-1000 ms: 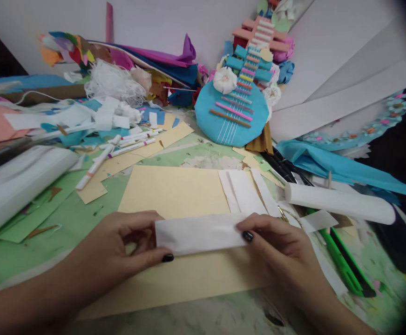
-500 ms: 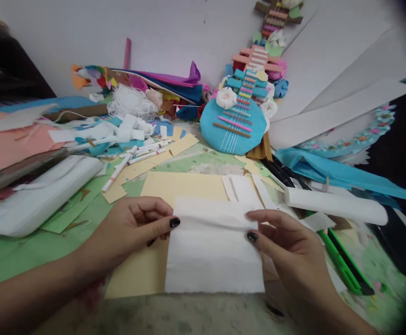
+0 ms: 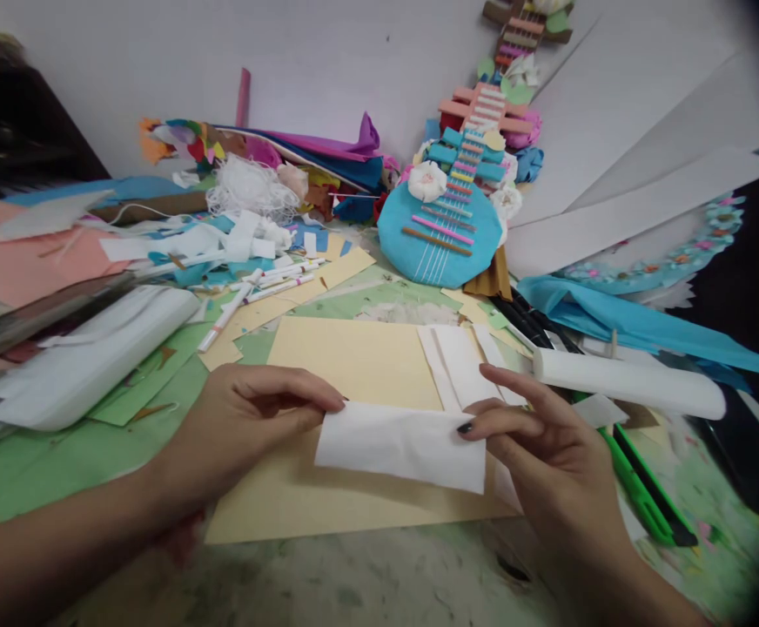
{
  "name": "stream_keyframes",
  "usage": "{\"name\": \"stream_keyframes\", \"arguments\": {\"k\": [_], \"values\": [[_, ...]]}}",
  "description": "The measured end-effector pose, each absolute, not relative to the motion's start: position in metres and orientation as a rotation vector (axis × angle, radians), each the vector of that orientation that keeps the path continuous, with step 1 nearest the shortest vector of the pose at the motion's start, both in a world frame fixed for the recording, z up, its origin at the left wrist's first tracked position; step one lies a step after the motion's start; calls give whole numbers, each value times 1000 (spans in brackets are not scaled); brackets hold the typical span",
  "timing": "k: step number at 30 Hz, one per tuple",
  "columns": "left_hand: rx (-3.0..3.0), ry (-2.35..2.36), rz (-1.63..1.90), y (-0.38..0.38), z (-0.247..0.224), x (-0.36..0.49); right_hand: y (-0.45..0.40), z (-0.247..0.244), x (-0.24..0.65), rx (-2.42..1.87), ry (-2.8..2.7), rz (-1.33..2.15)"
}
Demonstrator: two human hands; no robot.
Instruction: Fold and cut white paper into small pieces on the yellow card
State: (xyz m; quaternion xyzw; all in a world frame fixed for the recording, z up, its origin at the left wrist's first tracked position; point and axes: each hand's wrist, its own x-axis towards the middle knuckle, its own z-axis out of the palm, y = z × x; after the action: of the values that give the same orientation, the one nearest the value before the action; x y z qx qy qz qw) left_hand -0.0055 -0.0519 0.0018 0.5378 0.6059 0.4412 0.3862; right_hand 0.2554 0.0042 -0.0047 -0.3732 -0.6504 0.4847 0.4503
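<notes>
Between my two hands a piece of white crepe paper [image 3: 402, 448] is stretched out, folded into a low wide strip. My left hand [image 3: 265, 405] pinches its upper left corner. With thumb and fingers, my right hand [image 3: 536, 435] pinches its upper right corner, the index finger lifted off. Beneath it lies a pale yellow sheet of card [image 3: 353, 361] on the table. Several white paper strips [image 3: 454, 361] rest on the card's right part, partly hidden by my right hand.
A green box cutter [image 3: 644, 488] and a white paper roll [image 3: 628, 383] lie at the right. Left are a white case [image 3: 85, 357], sticks [image 3: 232, 313] and paper scraps. A blue paper guitar-like craft [image 3: 441, 235] leans on the back wall, beside a white string heap [image 3: 249, 192].
The white crepe paper has gone from a tall, opened piece to a folded strip about half as high. Both hands still pinch its sides; my right index finger has lifted.
</notes>
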Motion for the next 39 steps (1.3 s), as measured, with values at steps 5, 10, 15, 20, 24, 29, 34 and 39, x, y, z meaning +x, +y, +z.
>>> {"name": "stream_keyframes", "arguments": {"k": [5,10,15,20,24,29,34,39], "values": [[1369,1521,1135,-52,2,-5,5,-4,256,-946,-1619,1213],[1327,1446,1109,-51,1,-7,5,-4,257,-977,-1555,1309],[1009,1251,1018,-50,-2,-9,11,-4,256,-948,-1443,1568],[782,1177,939,-48,-2,-4,15,-6,252,-1073,-1314,1732],[879,1391,836,-45,-4,-1,14,-6,249,-1196,-1267,1792],[1085,1498,611,-46,1,0,14,-6,249,-1248,-1357,1818],[1313,1468,298,-49,8,-1,9,-12,251,-1260,-1570,1823],[1446,1561,424,-50,3,0,4,-14,251,-1267,-1790,1626]]}}
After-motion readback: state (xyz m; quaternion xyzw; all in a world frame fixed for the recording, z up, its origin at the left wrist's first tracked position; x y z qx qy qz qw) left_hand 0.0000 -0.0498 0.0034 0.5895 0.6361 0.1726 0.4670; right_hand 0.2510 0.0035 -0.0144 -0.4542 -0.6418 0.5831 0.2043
